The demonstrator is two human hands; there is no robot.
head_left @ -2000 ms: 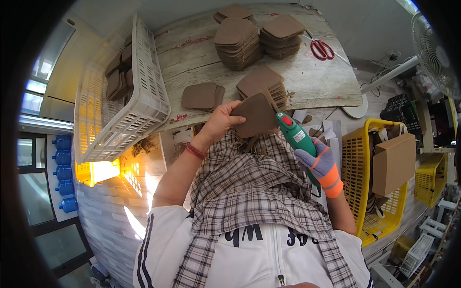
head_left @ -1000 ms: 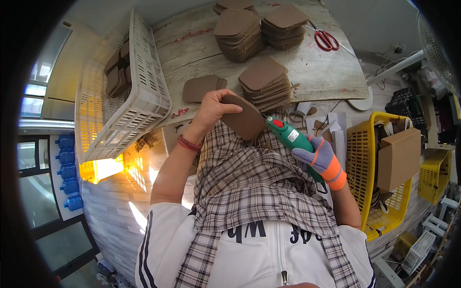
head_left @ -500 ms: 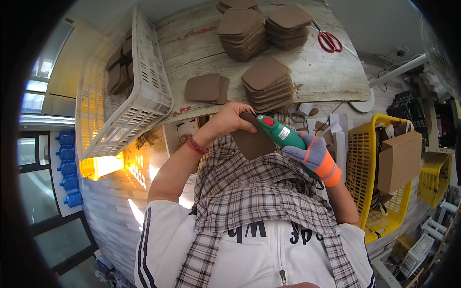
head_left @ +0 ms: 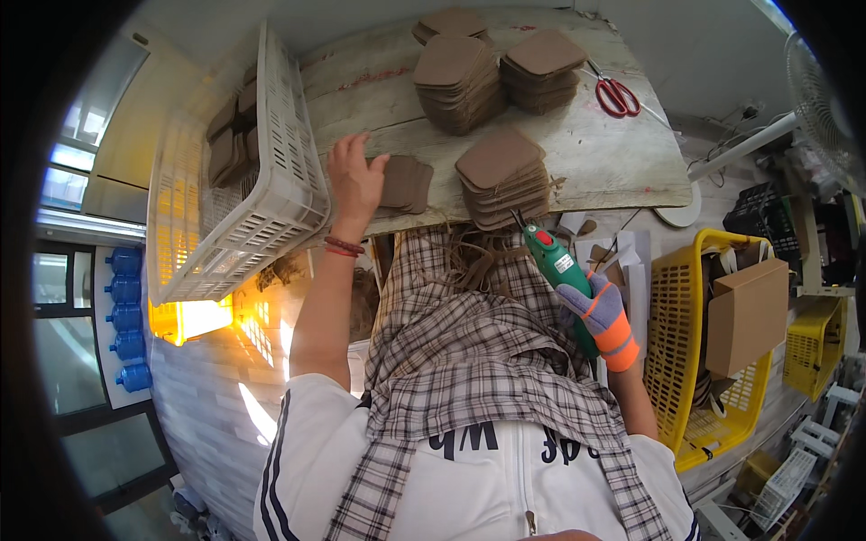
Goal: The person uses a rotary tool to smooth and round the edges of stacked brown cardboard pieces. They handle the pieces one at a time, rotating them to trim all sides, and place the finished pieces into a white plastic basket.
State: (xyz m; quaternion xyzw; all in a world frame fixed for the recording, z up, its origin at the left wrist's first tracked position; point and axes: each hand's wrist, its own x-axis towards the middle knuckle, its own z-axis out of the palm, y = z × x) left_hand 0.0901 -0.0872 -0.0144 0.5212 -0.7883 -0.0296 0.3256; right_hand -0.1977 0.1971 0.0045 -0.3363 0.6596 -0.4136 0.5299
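My bare left hand (head_left: pixel 357 180) is over the table beside the small pile of flat brown pieces with rounded corners (head_left: pixel 408 185), hiding part of it. Its fingers are apart, with nothing seen in them. My right hand (head_left: pixel 597 311), in a grey and orange glove, is wrapped round a green electric cutter (head_left: pixel 561 261) with a red button. The cutter's dark pointed tip reaches up to the table's near edge, close to a taller stack of brown pieces (head_left: pixel 502 171). Thin brown strips (head_left: pixel 478 261) lie on my checked apron, below that stack.
More stacks of brown pieces (head_left: pixel 458 77) stand at the table's back, with red-handled scissors (head_left: pixel 617 97) to their right. A white plastic crate (head_left: pixel 290 135) holding brown pieces borders the table's left. On the right stand a yellow basket (head_left: pixel 677 334) with a cardboard box (head_left: pixel 745 316) and a fan (head_left: pixel 816 86).
My left hand has gone from my lap up and left to the small pile, and the brown piece it held is out of it. The cutter has tipped more upright and shifted right.
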